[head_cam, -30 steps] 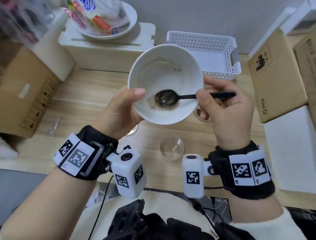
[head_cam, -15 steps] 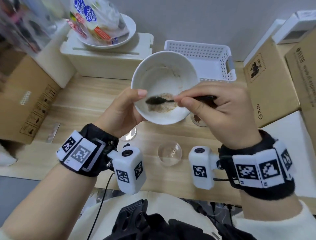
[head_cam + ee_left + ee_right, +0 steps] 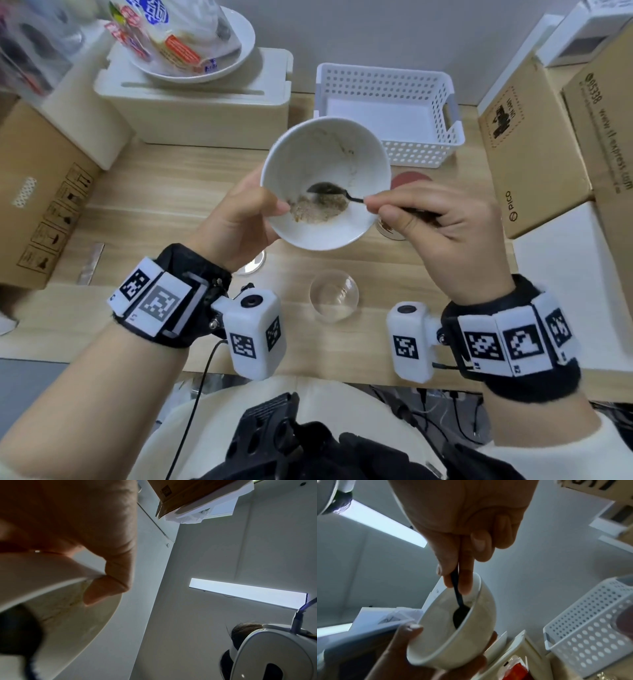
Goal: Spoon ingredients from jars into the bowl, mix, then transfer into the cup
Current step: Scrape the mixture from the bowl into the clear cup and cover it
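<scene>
My left hand [image 3: 239,219] holds the white bowl [image 3: 325,150] tilted toward me above the table, thumb hooked over its near rim. A small heap of brownish powder [image 3: 318,212] lies in the bowl's low side. My right hand [image 3: 442,236] pinches the handle of a black spoon [image 3: 325,189], whose head sits inside the bowl just above the powder. The clear glass cup [image 3: 334,296] stands on the table below the bowl, between my wrists. In the right wrist view the spoon [image 3: 459,609] dips into the bowl [image 3: 458,639]. In the left wrist view my thumb [image 3: 109,585] presses on the bowl's rim [image 3: 51,588].
An open jar [image 3: 387,228] and a red lid [image 3: 409,180] peek out behind my right hand; a round lid [image 3: 255,263] lies under my left hand. A white perforated basket [image 3: 387,113], a cream box [image 3: 205,109] bearing a plate, and cardboard boxes [image 3: 534,144] ring the wooden table.
My right hand turned its grip on the spoon handle, and the spoon head swept from the powder leftward, then back up to the bowl's middle. The bowl stayed tilted in my left hand.
</scene>
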`<state>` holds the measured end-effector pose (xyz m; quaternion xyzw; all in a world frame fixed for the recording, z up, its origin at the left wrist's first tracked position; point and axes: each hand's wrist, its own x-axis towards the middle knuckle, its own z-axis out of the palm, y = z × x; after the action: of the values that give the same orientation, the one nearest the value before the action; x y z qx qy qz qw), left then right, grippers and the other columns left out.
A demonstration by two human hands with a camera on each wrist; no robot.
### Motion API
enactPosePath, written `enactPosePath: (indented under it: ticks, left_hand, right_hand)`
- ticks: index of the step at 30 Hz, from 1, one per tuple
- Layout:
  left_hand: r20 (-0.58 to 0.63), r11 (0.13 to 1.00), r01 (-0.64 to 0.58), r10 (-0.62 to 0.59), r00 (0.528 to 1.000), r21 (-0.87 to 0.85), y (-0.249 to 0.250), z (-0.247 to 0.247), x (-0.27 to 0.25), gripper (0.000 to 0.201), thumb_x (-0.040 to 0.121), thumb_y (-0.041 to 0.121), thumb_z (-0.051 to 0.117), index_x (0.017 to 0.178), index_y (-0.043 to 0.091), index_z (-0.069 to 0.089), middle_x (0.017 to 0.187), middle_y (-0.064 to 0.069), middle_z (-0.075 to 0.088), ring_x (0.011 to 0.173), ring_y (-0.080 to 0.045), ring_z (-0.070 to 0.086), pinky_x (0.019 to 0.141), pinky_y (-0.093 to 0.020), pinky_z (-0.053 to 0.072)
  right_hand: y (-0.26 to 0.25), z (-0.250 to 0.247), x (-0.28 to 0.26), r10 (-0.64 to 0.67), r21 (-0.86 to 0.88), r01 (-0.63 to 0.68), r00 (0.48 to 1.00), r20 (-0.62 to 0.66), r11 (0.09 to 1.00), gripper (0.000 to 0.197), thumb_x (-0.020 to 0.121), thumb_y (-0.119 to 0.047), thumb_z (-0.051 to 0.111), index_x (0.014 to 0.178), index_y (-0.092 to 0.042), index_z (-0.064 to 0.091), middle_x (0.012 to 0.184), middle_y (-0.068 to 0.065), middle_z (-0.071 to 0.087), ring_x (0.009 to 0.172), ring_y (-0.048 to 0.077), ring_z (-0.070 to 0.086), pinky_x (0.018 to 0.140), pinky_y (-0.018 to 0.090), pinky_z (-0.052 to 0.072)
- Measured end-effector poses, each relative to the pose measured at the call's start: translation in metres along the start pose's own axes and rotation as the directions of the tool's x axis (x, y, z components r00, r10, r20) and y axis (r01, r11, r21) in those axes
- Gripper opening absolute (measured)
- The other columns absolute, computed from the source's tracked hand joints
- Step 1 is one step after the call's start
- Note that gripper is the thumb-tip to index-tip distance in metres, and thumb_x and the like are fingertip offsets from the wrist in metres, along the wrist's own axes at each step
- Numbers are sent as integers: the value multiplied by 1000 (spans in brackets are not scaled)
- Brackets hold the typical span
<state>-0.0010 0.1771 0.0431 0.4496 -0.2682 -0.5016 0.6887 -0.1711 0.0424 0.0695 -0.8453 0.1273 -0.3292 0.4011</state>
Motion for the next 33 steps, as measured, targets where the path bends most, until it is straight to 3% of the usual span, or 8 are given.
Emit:
enactPosePath:
  ticks: [3, 7, 10, 14, 20, 23, 28, 33]
  left_hand:
    - [9, 999, 38, -38, 999, 13, -8, -2, -1, 62, 54, 11, 50, 117, 14, 51, 95, 0, 66, 89, -16, 65, 67, -30, 55]
    - [7, 994, 93, -93, 996, 57, -27, -7, -3, 73, 52, -7, 39, 123, 10, 41, 87, 5, 68, 81, -11, 65, 61, -22, 52]
    - [17, 988, 126, -128, 992, 87, -38, -8, -6, 89, 42, -3, 46, 130, 10, 37, 94, 0, 63, 86, -13, 63, 63, -23, 51]
    - [2, 983, 161, -162, 987, 88, -58, -7, -8, 94, 45, -14, 31, 136, 9, 32, 105, -6, 56, 93, -16, 61, 65, -24, 51]
    - [-35, 976, 204, -201, 979, 77, -81, -8, -14, 107, 35, -1, 49, 140, 7, 29, 112, -13, 53, 100, -26, 56, 74, -35, 41]
    - [-14, 972, 215, -214, 977, 97, -86, -9, -16, 103, 36, -13, 42, 137, 8, 31, 110, -9, 55, 98, -22, 59, 70, -32, 48]
    - [40, 969, 207, -214, 976, 135, -86, -6, -18, 94, 42, -20, 36, 127, 18, 38, 110, 1, 58, 100, -14, 59, 73, -30, 49]
    - [93, 964, 202, -220, 971, 172, -84, -4, -18, 95, 44, -24, 39, 128, 20, 35, 113, 4, 56, 105, -11, 56, 77, -26, 49]
  right_hand:
    - [7, -4, -6, -11, -82, 4, 996, -89, 997, 15, 85, -16, 63, 99, -16, 68, 91, -6, 69, 85, 10, 67, 75, 29, 54]
    - [21, -2, -24, 96, -81, -96, 995, -9, 992, 12, 83, -19, 65, 94, -18, 71, 84, -4, 71, 78, 12, 67, 68, 40, 54]
    - [32, 2, -36, 115, -31, -117, 991, -67, 993, 15, 83, -16, 66, 97, -16, 69, 85, -1, 71, 77, 15, 67, 68, 38, 54]
    - [52, 16, -57, 162, -50, -163, 986, -29, 985, 16, 83, -16, 64, 98, -18, 69, 87, -3, 69, 80, 15, 65, 71, 35, 52]
    - [66, 28, -89, 263, 40, -265, 963, 50, 963, 16, 81, -19, 63, 95, -15, 70, 89, -14, 65, 84, -8, 60, 75, 13, 47]
    - [65, 27, -98, 284, 82, -292, 954, 99, 953, 14, 80, -18, 63, 93, -16, 70, 86, -14, 66, 81, -1, 62, 73, 15, 46]
    - [58, 21, -98, 207, 96, -209, 978, 29, 973, 14, 81, -14, 64, 94, -14, 69, 87, -7, 67, 81, 10, 63, 73, 23, 50]
    - [64, 27, -97, 92, -81, -89, 995, 34, 993, 14, 82, -15, 63, 92, -11, 72, 85, -2, 69, 80, 12, 61, 71, 29, 49]
